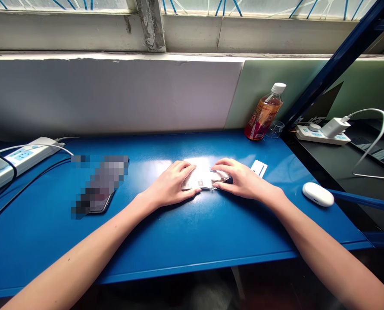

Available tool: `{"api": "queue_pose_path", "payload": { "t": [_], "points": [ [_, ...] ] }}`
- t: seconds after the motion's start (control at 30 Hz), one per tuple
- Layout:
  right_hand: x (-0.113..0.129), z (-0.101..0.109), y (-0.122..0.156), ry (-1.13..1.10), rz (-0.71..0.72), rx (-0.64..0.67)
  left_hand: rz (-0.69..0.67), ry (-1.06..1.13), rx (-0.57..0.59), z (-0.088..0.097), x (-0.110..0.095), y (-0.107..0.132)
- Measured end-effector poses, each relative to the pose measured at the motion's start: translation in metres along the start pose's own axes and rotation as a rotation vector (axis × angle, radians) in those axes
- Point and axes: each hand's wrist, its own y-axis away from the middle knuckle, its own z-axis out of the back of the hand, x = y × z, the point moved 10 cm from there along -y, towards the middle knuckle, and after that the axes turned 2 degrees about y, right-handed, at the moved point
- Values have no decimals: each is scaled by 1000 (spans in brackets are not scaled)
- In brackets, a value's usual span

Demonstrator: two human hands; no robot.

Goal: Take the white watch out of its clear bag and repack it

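Observation:
A small shiny white packet [201, 177] with a printed code lies on the blue mat [192, 232] in the middle of the table, washed out by glare. My left hand [170, 184] grips its left end, thumb under the near edge and fingers curled over the top. My right hand [241, 178] pinches its right end, where a crinkled clear part shows. Both hands rest on the mat.
A phone [96, 200] lies at the left. A white power strip [20, 157] with cables sits far left. A tea bottle [264, 113] stands at the back right, a small white card [259, 168] near my right hand, a white earbud case [318, 194] by the mat's right edge.

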Motion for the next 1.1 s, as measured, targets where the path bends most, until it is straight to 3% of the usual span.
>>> {"api": "queue_pose_path", "payload": {
  "t": [0.27,0.43,0.6,0.77,0.83,0.93,1.03,1.1],
  "points": [
    [1,-3,-2,41,-4,-6,14,13,5,0,1,1],
    [-17,4,0,116,-71,-11,40,17,1,2,5,0],
    [-30,25,1,162,-175,-145,42,-1,7,2,6,0],
    [-22,40,1,88,-192,-299,-6,15,-2,1,-2,0],
    [-16,36,0,58,-158,-311,-12,11,-58,6,-5,0],
    [-11,30,0,40,-134,-306,-27,-30,-264,26,-12,5],
    [-7,25,-1,59,-124,-289,-163,-67,-480,47,-36,17],
    [0,24,-1,77,-100,-285,-269,-84,-537,50,-53,23]
  ]
}}
